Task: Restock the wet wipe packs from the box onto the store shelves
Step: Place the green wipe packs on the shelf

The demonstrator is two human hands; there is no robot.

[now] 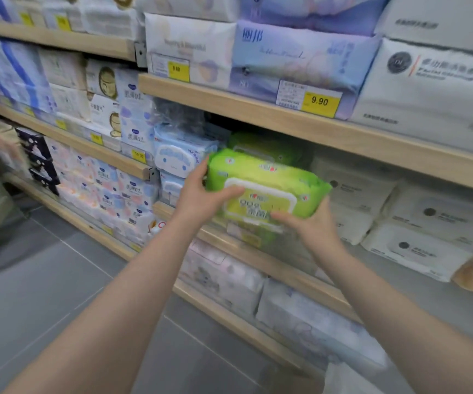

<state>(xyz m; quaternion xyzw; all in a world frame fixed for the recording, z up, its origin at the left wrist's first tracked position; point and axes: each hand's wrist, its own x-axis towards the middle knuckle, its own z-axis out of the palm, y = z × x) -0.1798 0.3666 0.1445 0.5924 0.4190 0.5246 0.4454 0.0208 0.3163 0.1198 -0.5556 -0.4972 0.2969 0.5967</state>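
Green wipe pack (266, 186) is held between both hands, in the air just in front of the middle shelf (300, 268) opening. Left hand (201, 194) grips the pack's left end: thumb curled over the top near the white lid, fingers out of sight behind or under it. Right hand (312, 223) holds the near right corner from below, fingers curled up against the front face. Neither hand is spread flat; both are wrapped on the pack.

Key geometry: the pack's long axis runs left to right, roughly parallel to the shelf edge, right end tilted slightly lower. Lid faces up and toward the camera. Target slot lies straight ahead, away from the hands, where another green pack (260, 143) already sits further back on the same shelf. Blue packs (181, 155) sit just beside it on the left, white packs (366, 189) on the right, so the gap looks close to one pack wide.

Judgement: the next move is a forward push, axis kept as is. Left hand is nearer the blue packs and likely to run out of room first. The supply box is not in view.
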